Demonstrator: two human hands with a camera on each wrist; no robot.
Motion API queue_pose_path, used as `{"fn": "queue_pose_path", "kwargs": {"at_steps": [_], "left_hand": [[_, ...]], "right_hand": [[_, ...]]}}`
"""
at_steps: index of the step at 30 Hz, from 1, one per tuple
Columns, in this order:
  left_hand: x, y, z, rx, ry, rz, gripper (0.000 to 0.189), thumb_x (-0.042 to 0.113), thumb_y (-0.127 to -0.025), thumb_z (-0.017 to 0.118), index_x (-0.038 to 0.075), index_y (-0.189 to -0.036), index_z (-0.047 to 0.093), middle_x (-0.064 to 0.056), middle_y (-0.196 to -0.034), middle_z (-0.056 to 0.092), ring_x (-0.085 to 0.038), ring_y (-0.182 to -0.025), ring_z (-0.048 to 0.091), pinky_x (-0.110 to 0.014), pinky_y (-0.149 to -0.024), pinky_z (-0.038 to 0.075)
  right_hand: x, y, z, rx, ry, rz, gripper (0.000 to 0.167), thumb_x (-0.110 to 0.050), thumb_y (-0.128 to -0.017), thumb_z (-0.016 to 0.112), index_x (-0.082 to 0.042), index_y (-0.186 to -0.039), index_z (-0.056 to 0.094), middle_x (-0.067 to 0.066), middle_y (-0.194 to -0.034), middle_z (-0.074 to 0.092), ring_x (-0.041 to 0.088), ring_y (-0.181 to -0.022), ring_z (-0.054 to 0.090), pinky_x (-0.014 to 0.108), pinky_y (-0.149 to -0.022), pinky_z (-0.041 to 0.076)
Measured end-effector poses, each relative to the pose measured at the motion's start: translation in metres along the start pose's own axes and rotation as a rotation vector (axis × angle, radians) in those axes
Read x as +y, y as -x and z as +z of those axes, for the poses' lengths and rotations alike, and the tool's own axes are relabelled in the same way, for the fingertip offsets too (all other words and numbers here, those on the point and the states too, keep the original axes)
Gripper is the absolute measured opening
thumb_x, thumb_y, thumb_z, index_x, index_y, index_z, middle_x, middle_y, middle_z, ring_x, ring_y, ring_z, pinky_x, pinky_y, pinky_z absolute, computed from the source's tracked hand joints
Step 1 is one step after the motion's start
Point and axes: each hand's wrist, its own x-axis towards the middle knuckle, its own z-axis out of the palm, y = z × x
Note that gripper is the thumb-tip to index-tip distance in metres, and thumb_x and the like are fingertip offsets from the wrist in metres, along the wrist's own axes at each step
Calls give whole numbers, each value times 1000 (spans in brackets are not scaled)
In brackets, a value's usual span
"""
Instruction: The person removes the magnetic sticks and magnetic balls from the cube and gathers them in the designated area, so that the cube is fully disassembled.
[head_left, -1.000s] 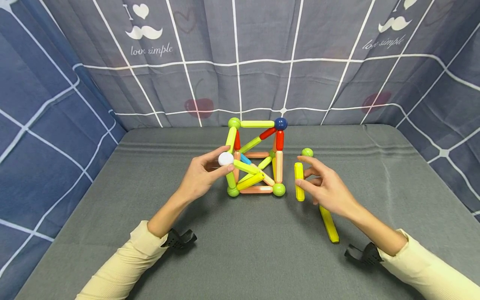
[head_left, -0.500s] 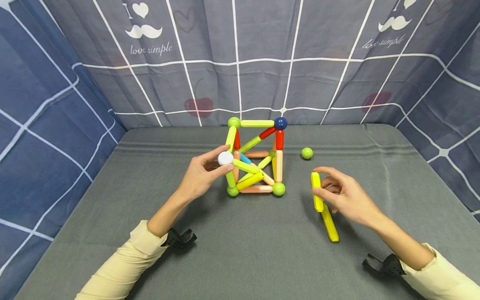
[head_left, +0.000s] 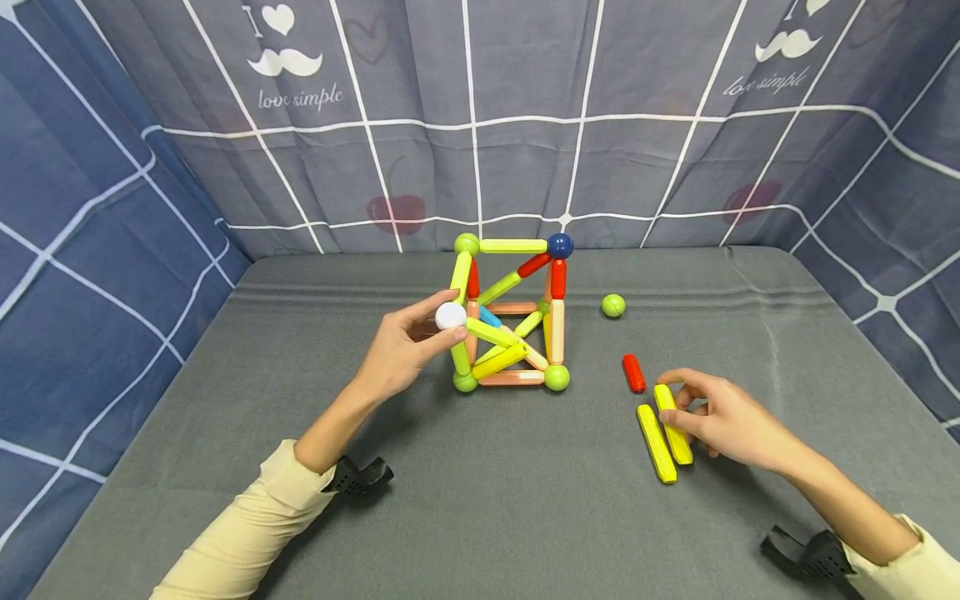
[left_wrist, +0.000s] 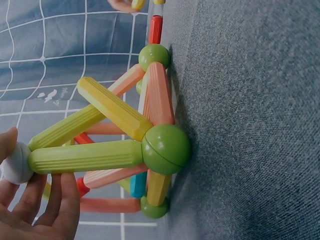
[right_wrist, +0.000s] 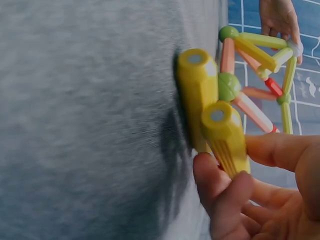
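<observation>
My left hand point(head_left: 405, 348) pinches a white ball point(head_left: 451, 316) at the near upper left corner of a frame built from coloured rods and balls. Light green rods join that ball, and a yellow rod point(head_left: 501, 362) slants up from the green ball point(head_left: 465, 381) below it. On the right, my right hand point(head_left: 723, 417) holds a yellow magnetic rod point(head_left: 674, 425) between thumb and fingers. Just left of it, a second yellow rod point(right_wrist: 195, 95) lies on the cloth. A short red rod point(head_left: 633, 373) lies beyond the two yellow ones.
A loose green ball point(head_left: 613, 305) sits right of the frame. A dark blue ball point(head_left: 559, 246) tops the frame's far right corner. Grey cloth point(head_left: 480, 517) covers the table, with a checked curtain point(head_left: 525, 167) behind and at the sides.
My right hand has carried its yellow rod rightward and toward me, down beside the other yellow rod. The short red rod has come into view. My left hand keeps its place on the white ball.
</observation>
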Motion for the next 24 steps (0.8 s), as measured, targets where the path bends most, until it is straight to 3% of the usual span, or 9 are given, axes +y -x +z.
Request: {"fn": "queue_pose_path", "kwargs": {"at_steps": [5,14,24], "left_hand": [[-1,0,0,0,6,6,53,13,-89,75,11,-139,58,-11,-117,67,-33,-97,65,-30,-75,53],[-1,0,1,5,6,3,53,13,-89,75,12,-139,58,-11,-115,68,-33,-98,65,-30,-76,52],[0,0,1,7,4,1,52,13,-89,75,12,-139,59,-10,-118,67,-23,-96,66,-31,-77,53]], "right_hand": [[8,3,2,-67,-9,4,37,-9,-92,69,4,-124,55,5,-78,55,12,-51,54,32,-45,49],[9,3,2,-111,-37,-3,42,-11,-92,70,9,-125,54,6,-78,57,14,-53,57,33,-45,50],[9,4,2,-91,-2,1,39,-13,-94,68,7,-126,55,5,-78,57,13,-54,57,32,-45,50]]}}
